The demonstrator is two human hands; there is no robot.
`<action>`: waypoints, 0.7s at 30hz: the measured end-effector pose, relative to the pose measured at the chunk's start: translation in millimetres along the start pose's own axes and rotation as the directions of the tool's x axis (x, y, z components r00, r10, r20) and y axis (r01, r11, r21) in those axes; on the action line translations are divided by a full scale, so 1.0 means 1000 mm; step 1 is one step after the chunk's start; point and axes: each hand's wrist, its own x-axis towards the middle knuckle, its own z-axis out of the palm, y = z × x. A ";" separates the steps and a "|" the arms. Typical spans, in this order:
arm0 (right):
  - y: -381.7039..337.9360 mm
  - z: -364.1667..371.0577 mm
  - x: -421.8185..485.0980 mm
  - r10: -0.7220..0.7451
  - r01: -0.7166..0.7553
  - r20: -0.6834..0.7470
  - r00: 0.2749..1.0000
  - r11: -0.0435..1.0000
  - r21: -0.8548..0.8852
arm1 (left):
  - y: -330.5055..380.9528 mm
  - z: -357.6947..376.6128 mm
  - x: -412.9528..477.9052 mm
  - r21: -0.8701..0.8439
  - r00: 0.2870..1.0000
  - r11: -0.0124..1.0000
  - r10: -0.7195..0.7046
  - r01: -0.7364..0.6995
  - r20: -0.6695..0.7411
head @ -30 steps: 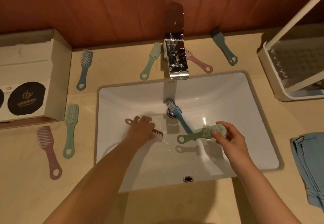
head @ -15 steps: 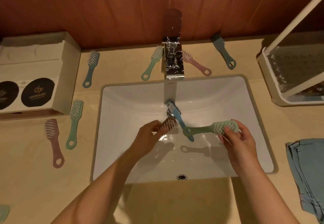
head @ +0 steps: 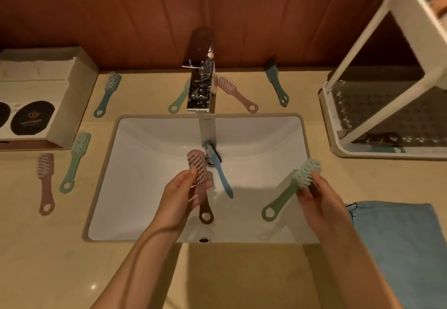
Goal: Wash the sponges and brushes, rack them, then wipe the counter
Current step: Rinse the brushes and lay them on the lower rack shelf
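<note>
Across the beige table (head: 242, 272), sunk at centre, a white sink (head: 150, 212). At 2 o'clock, a white rack (head: 387, 154); at 4 o'clock, a folded blue cloth (head: 399, 248); at 10 o'clock, a cardboard box (head: 72, 96); at 12 o'clock, a chrome faucet (head: 200, 91). Over the basin, left hand (head: 176, 197) curled round a pink brush (head: 197, 163), bristle head toward 12, loop toward 6. Right hand (head: 316, 197) at 3 o'clock of it, gripping the bristle head of a green brush (head: 287, 192), handle slanting toward 7. Lying between them by the drain, a blue brush (head: 220, 173). Scattered on the table: three loose brushes (head: 75, 161) at 9 o'clock, three further brushes (head: 235, 93) flanking the faucet.
</note>
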 end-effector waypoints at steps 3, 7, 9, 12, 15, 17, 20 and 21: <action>-0.019 -0.006 -0.001 0.055 -0.055 0.027 0.998 0.998 -0.023 | -0.004 0.020 -0.009 -0.075 0.999 0.997 -0.001 -0.002 -0.037; -0.047 -0.016 0.002 0.137 -0.133 0.041 0.990 0.987 -0.085 | -0.013 0.045 -0.016 -0.029 0.996 0.998 0.054 -0.056 -0.069; -0.066 -0.020 0.003 0.137 -0.131 0.045 0.990 0.984 -0.119 | -0.015 0.060 -0.018 -0.020 0.995 0.997 0.070 -0.071 -0.065; -0.097 -0.022 0.000 -0.041 0.050 0.043 0.998 0.964 -0.261 | -0.016 0.079 -0.021 -0.031 0.995 0.995 0.091 -0.092 -0.050; -0.126 -0.022 -0.003 -0.351 0.330 0.083 0.933 0.736 -0.591 | -0.016 0.099 -0.023 -0.012 0.990 0.992 0.128 -0.128 -0.052; -0.142 -0.027 0.005 -0.490 0.427 0.164 0.856 0.493 -0.758 | -0.017 0.111 -0.023 -0.012 0.989 0.990 0.141 -0.142 -0.050; -0.164 -0.035 0.025 -0.552 0.453 0.290 0.782 0.184 -0.872 | -0.019 0.128 -0.021 -0.047 0.992 0.992 0.117 -0.118 -0.037; -0.170 -0.036 0.032 -0.553 0.449 0.321 0.769 0.111 -0.886 | -0.020 0.132 -0.020 -0.032 0.992 0.992 0.122 -0.123 -0.037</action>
